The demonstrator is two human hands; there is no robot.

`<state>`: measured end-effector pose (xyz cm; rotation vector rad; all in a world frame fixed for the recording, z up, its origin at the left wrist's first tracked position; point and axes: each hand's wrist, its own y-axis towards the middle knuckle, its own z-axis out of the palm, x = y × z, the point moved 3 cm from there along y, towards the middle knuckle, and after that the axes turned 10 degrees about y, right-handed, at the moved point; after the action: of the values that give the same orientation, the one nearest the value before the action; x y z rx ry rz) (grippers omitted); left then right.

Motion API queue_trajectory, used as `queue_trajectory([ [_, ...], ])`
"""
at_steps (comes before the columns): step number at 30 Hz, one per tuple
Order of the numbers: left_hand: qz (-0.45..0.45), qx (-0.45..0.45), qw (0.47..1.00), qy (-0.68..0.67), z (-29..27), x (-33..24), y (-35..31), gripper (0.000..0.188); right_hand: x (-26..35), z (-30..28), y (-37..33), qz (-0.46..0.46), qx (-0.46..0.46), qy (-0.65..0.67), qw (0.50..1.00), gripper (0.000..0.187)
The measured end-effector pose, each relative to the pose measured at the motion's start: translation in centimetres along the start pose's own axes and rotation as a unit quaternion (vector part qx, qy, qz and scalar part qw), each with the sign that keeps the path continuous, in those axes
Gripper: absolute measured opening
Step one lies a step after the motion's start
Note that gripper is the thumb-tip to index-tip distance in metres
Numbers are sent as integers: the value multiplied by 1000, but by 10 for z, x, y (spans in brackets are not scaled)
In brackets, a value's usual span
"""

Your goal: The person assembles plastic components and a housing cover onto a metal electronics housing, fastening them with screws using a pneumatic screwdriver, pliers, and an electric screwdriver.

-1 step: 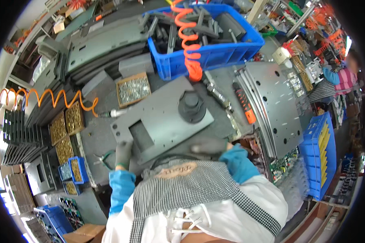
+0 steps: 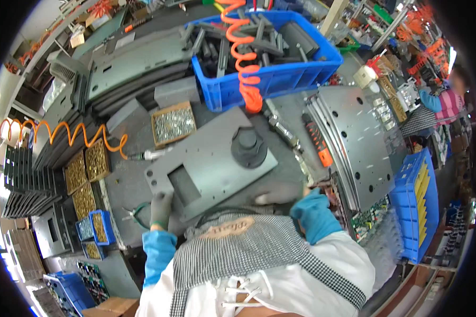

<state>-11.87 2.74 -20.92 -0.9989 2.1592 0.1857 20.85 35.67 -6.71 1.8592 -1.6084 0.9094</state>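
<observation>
Our left hand (image 2: 161, 210), loosely curled at the near-left corner of the panel (image 2: 214, 164), grip unclear | our right hand (image 2: 278, 193), blurred, openness and hold unclear | panel near the front edge of the counter (image 2: 124, 182), probably stiff, slick; we'd hold opposite long edges | knob (image 2: 248, 148) atop its right end

Grey, seemingly metal plate (image 2: 212, 165), flat and askew on the bench (image 2: 128, 182), rectangular cutout (image 2: 184, 186) leftward
</observation>
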Motion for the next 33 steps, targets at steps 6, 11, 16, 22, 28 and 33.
queue_trajectory([
  [6, -227, 23, 951, -209, 2, -40, -35, 36, -25, -196, 8, 148, -475, 307, 812, 36],
  [11, -249, 26, 961, -119, 0, -48, -38, 38, -116, -299, 87, 208, -471, -93, 852, 39],
  [16, -234, -46, 971, -22, 1, -48, -56, 56, -212, -335, 144, 459, -246, -190, 832, 63],
  [22, -307, -76, 945, -77, -3, -99, -50, 51, -316, -359, 160, 502, -186, -206, 819, 57],
  [28, -286, -137, 945, -82, 4, -81, -45, 46, -304, -361, 157, 450, -194, -133, 861, 51],
  [33, -290, -154, 940, -88, 12, -64, -50, 46, -283, -356, 158, 416, -215, -141, 872, 53],
])
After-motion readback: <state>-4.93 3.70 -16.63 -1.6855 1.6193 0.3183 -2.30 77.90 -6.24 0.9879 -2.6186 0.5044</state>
